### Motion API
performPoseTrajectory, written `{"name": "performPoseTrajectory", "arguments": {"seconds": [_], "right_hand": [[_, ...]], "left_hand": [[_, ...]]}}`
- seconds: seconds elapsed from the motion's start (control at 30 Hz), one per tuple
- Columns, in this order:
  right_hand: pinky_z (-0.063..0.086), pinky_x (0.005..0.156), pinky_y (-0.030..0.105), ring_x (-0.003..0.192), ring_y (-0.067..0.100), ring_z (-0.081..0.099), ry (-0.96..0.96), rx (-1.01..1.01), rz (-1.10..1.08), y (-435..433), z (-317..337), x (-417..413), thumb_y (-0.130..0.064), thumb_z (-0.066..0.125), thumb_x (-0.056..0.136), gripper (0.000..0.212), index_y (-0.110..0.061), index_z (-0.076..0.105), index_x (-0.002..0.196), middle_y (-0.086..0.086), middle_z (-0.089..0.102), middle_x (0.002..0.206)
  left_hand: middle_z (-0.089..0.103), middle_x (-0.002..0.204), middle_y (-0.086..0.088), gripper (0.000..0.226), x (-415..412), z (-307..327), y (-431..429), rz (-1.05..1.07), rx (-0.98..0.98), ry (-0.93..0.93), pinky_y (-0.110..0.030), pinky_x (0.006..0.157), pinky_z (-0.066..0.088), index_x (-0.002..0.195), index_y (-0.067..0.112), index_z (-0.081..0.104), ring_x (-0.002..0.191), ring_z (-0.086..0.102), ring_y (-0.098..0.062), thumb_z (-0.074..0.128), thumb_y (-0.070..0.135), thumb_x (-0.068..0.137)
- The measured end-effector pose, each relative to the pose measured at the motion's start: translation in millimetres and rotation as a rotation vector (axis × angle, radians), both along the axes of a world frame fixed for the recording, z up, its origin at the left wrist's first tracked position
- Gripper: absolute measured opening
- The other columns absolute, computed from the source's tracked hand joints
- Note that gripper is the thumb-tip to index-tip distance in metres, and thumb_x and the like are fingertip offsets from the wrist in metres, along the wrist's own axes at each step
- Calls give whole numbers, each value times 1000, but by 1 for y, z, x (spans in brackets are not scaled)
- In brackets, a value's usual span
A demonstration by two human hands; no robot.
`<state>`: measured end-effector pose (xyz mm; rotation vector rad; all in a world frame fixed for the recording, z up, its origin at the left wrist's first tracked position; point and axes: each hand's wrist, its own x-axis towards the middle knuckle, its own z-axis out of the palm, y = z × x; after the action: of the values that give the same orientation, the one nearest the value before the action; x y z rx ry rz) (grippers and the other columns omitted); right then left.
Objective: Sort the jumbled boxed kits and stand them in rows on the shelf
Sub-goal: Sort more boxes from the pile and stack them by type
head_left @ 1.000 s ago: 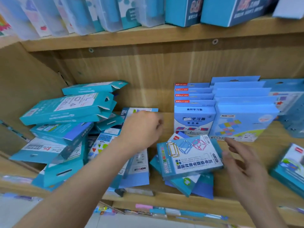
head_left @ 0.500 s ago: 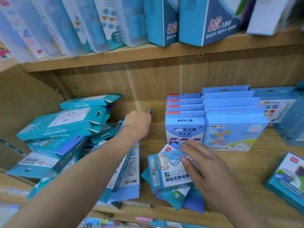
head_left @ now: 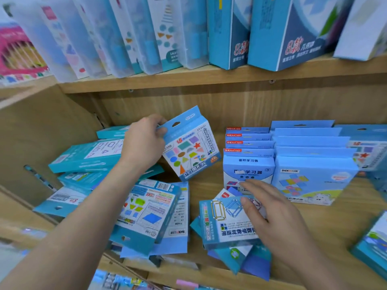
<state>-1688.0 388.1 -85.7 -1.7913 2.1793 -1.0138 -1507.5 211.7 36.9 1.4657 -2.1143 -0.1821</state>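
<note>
Your shelf (head_left: pixel 209 185) is only partly sorted. At the right, two rows (head_left: pixel 293 155) of light blue kits already stand upright, face out, one behind the other, with more upright kits beyond them toward the right edge. Everything to the left is left to do: a heap (head_left: pixel 88 164) of teal kits lies flat and crooked against the side wall, and a second loose pile (head_left: pixel 150 214) sprawls over the front edge below your left forearm. In the middle front a small stack (head_left: pixel 232 237) lies flat, topped by a kit printed with wire-frame prisms, near the feet of the standing rows. Your right hand (head_left: pixel 270 214) rests spread flat on that top kit, fingers open, gripping nothing. Your left hand (head_left: pixel 144 143) is closed on the hang-tab corner of a shapes kit (head_left: pixel 190 147), which is raised clear of the heaps and tilted, between the teal heap and the standing rows. I judge less than half is done.
</note>
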Motion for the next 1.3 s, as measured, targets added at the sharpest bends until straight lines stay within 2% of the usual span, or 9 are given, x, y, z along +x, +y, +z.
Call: {"name": "performPoseTrajectory", "arguments": {"seconds": [0.1,0.17,0.37,0.67,0.77,0.87,0.93,1.1,1.3], "right_hand": [[31,98,17,123,6,45,-10,-10,5,-1,2,0,-46,41,88,44,-30,58,126,-12,55,131],[29,98,15,123,3,44,-23,-11,11,0,1,-3,-47,43,87,44,-32,58,126,-16,53,130],[28,102,16,124,5,46,-71,-28,-52,10,0,-24,-46,49,86,43,-27,60,123,-12,54,130],[25,99,12,121,17,50,-44,-51,-191,25,1,-41,-26,60,88,34,-20,62,122,-1,57,129],[26,108,25,130,18,40,52,16,-141,21,5,-37,-33,53,91,43,-25,52,133,-1,47,140],[29,110,41,139,16,27,158,47,-78,8,18,-30,-47,35,90,53,-31,42,140,-4,33,151],[25,109,43,143,13,17,245,80,-61,-5,26,-27,-48,29,89,55,-34,38,141,-5,24,154],[19,105,48,144,15,16,401,97,-69,-31,39,-24,-41,44,95,46,-33,39,140,-2,27,155],[9,108,49,146,11,2,467,218,-95,-42,44,-28,-41,41,96,52,-36,24,145,-5,16,157]], "left_hand": [[63,99,-1,16,2,2,0,-8,20,22,-27,55,38,109,18,59,82,53,-16,48,17,96],[65,102,-2,17,1,3,0,-21,5,9,-28,56,39,110,19,58,81,51,-14,48,18,97],[68,104,-9,20,-15,-8,-9,-85,-133,-254,-35,70,37,112,17,60,93,60,-30,48,18,96],[57,110,-20,24,-66,-42,-50,-166,-66,-461,-45,79,46,110,4,54,96,59,-39,49,-2,87],[50,117,-25,31,-77,-51,-58,-158,-16,-429,-49,87,44,116,0,50,101,56,-46,47,-4,85],[48,117,-25,30,-82,-56,-60,-135,-42,-470,-50,83,46,119,4,49,103,53,-45,48,4,89],[49,116,-22,30,-82,-56,-57,-110,-123,-509,-48,73,45,120,10,49,107,50,-41,51,10,90],[44,119,-18,38,-81,-51,-43,-97,-190,-458,-41,64,38,122,12,43,112,44,-35,56,21,87],[35,130,-12,64,-74,-74,-41,-120,-26,-562,-42,79,47,135,23,33,123,34,-31,67,21,81]]}}
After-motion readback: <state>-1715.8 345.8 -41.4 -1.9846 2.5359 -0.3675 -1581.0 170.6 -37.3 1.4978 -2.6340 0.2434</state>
